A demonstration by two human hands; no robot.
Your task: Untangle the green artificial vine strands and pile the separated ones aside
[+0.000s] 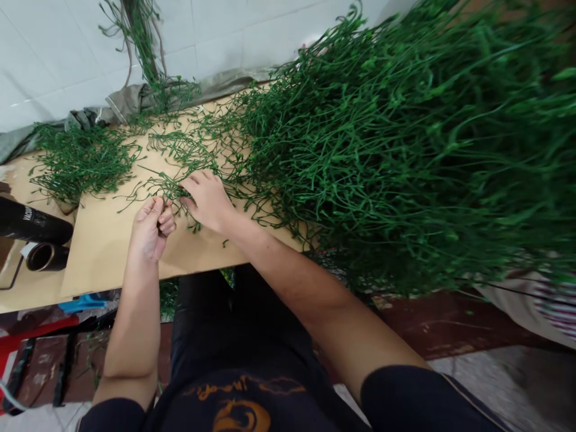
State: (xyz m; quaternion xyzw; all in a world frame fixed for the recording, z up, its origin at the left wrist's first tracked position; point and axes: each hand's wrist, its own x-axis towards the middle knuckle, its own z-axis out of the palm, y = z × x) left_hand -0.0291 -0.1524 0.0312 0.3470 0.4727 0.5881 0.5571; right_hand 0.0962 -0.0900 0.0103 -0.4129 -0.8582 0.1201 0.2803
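Note:
Thin green stems with small bud-like tips [182, 147] lie scattered over a cardboard sheet [105, 252]; whether they are real or artificial I cannot tell. Near the middle of the sheet, my left hand [155, 223] is closed in a fist, with a few stems sticking out above it. Just to its right, my right hand [207, 198] has its thumb and fingers curled on the same small cluster of stems. Parts of those stems are hidden behind the fingers.
A huge heap of green stems [382, 144] fills the right side. A smaller pile [85, 159] lies at the left, and an upright bunch [139, 39] leans on the tiled wall [220, 36]. A black bottle [33, 221] and a dark cup [45, 257] lie far left.

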